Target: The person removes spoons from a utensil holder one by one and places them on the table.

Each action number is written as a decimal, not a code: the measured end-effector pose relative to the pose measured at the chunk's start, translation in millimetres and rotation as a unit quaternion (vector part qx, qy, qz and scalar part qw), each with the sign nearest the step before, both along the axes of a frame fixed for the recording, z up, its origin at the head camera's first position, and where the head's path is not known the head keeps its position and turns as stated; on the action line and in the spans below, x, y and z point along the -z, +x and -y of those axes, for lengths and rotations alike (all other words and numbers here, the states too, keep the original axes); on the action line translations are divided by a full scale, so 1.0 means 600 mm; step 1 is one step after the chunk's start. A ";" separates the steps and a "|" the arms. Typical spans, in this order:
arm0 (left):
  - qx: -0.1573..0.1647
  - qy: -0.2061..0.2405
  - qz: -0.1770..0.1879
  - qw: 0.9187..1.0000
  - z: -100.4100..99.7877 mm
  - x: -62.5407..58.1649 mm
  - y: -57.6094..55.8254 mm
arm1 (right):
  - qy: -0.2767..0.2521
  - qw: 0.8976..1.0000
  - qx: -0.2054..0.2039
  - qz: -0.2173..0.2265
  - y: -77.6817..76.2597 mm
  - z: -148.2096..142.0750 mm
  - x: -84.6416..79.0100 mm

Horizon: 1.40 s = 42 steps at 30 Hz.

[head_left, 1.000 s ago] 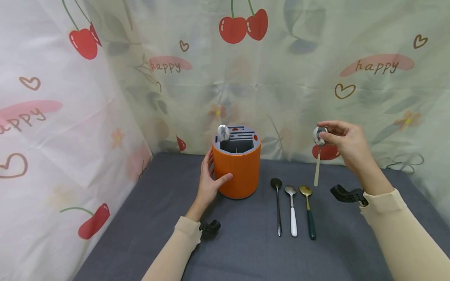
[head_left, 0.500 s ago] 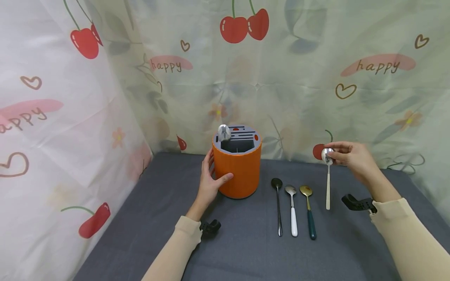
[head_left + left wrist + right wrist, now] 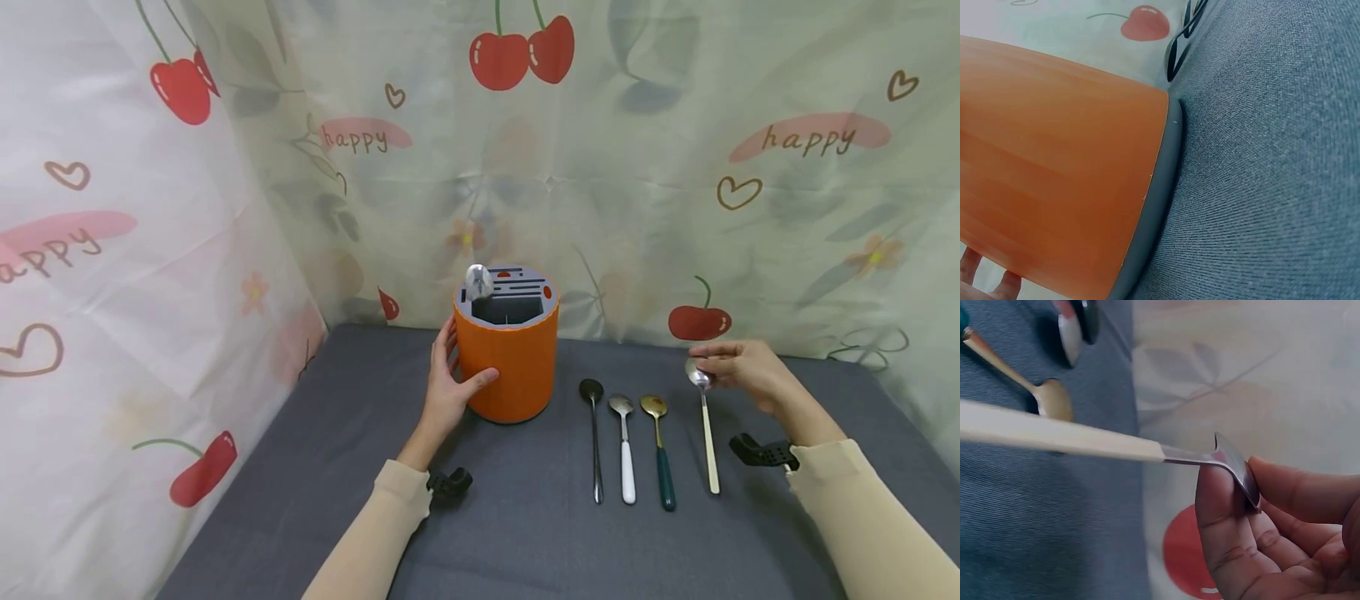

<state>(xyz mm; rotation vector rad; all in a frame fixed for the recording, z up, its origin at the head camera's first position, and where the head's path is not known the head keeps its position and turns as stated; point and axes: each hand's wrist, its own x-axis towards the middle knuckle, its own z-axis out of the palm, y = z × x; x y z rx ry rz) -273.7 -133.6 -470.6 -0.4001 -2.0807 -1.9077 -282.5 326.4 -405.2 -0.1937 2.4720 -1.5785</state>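
Note:
My left hand (image 3: 447, 395) grips the left side of an orange cylindrical utensil holder (image 3: 507, 375), thumb in front and fingers behind. A silver spoon head (image 3: 478, 282) sticks up from the holder's slotted grey top. Between thumb and fingers, my right hand (image 3: 757, 379) pinches the silver bowl of a spoon with a cream handle (image 3: 709, 446). Its handle points towards me, low over the cloth; whether its end touches is unclear. Left of it lie a green-handled spoon with a gold bowl (image 3: 654, 407), a white-handled spoon (image 3: 626, 467) and a dark long-handled spoon (image 3: 592, 392).
Dark grey cloth (image 3: 525, 533) covers the table. Behind and to the left hangs a pale curtain (image 3: 622, 200) printed with cherries. A thin looped cord (image 3: 873, 346) shows at the back right, against the curtain.
My right hand has come down towards the table with the cream-handled spoon, slightly to the right, bringing it beside the spoon row. My left hand and the holder stay put.

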 end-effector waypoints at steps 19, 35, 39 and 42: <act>-0.004 -0.004 0.000 1.000 -0.001 0.000 -0.004 | -0.088 0.990 0.008 0.106 -0.012 -0.017 0.067; -0.003 -0.002 0.003 1.000 -0.001 0.001 -0.002 | -0.045 0.992 -0.002 0.122 -0.012 -0.017 0.094; -0.001 0.000 0.001 1.000 0.000 0.003 -0.002 | -0.052 0.991 -0.002 0.126 -0.011 -0.018 0.101; -0.002 0.001 0.003 1.000 0.000 0.002 -0.001 | -0.063 0.990 -0.002 0.129 -0.012 -0.019 0.106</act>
